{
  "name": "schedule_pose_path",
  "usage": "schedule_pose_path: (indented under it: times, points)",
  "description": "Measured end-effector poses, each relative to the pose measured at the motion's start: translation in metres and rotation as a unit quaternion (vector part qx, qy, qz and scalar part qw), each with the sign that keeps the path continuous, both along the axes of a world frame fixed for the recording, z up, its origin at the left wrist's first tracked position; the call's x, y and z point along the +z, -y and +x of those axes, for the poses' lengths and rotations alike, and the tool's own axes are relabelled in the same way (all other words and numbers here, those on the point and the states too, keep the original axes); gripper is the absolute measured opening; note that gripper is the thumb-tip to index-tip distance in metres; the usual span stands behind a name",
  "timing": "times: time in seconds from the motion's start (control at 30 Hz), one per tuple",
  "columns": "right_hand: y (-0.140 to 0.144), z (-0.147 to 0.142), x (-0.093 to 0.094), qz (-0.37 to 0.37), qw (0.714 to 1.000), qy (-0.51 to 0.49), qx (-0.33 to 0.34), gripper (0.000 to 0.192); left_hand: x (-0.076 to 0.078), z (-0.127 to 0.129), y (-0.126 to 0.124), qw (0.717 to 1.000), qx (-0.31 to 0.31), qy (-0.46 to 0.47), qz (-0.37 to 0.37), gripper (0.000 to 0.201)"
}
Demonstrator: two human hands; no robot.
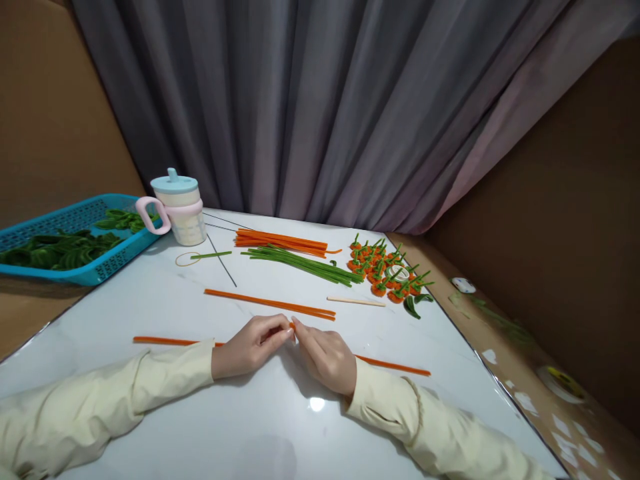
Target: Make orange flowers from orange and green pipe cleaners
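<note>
My left hand [250,345] and my right hand [327,357] meet above the middle of the white table. Both pinch the middle of an orange pipe cleaner [394,365], a bit of which shows between the fingertips. Its long ends stick out to either side, past my wrists. Just beyond the hands lie a few loose orange pipe cleaners [270,303] side by side. A thin wooden stick [356,302] rests to their right. Farther back are a bundle of orange pipe cleaners [280,241] and a bundle of green pipe cleaners [305,264].
Several small orange fuzzy pieces with green stems [377,263] cluster at the right, with a white roll [398,273] among them. A tumbler [187,210] stands at back left beside a blue basket [100,272] of green pieces. A grey curtain [300,107] hangs behind.
</note>
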State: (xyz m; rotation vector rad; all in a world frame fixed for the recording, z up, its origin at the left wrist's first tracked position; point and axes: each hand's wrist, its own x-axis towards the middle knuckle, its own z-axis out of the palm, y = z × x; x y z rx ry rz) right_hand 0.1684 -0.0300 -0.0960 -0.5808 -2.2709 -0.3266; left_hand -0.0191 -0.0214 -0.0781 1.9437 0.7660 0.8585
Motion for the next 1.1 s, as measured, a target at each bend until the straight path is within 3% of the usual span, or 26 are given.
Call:
schedule_pose_path:
  times: [0.13,0.27,0.37,0.87,1.1]
  points:
    - [-0.0005,0.0005,0.0011,-0.003,1.000,0.003,-0.009,0.039,-0.0017,-0.0003,-0.0003,1.000,0.001,-0.012,0.011,0.025]
    - [0.0025,0.0005,0.0022,-0.123,0.992,-0.030,-0.017,0.022,-0.0033,0.0005,-0.0001,0.999,0.005,-0.030,0.037,0.024]
    - [0.0045,0.0011,0.0041,-0.173,0.984,-0.036,-0.017,0.018,-0.0042,0.0014,0.0007,0.998,0.008,-0.042,0.045,0.023]
    - [0.0006,0.0020,0.0082,-0.228,0.973,0.028,-0.018,0.017,-0.0080,0.0021,0.0058,0.984,0.002,-0.083,0.160,0.018]
    - [-0.0018,0.0045,0.0097,-0.290,0.957,0.029,0.018,0.013,-0.0064,0.0014,0.0059,0.979,-0.020,-0.104,0.175,0.018]
